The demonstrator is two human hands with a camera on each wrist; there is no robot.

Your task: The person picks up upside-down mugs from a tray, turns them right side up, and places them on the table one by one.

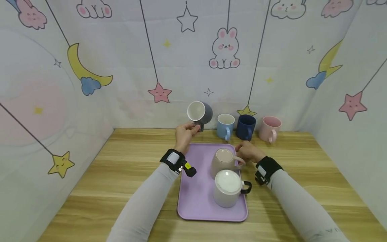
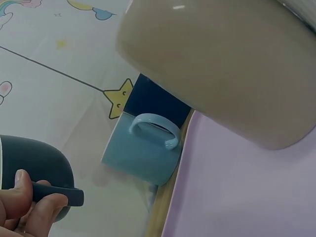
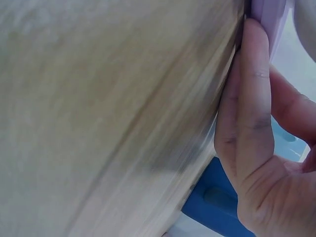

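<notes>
My left hand [image 1: 183,137] pinches the handle of a dark grey mug [image 1: 207,113] between thumb and fingers. The mug is held up off the table beyond the tray, tilted so its white inside faces left and toward me. My right hand [image 1: 249,151] rests at the right edge of a purple tray [image 1: 196,188]; in the right wrist view its fairly straight fingers [image 3: 255,98] touch the tray's rim. Upside down on the tray's right side stand a beige mug [image 1: 222,165] and, nearer me, a white mug [image 1: 226,193] with a black handle.
Along the back of the wooden table [image 1: 127,168] stand a light blue mug [image 1: 225,126], a navy mug [image 1: 245,127] and a pink mug [image 1: 269,129], mouths up. A patterned cloth wall [image 1: 127,67] rises right behind them.
</notes>
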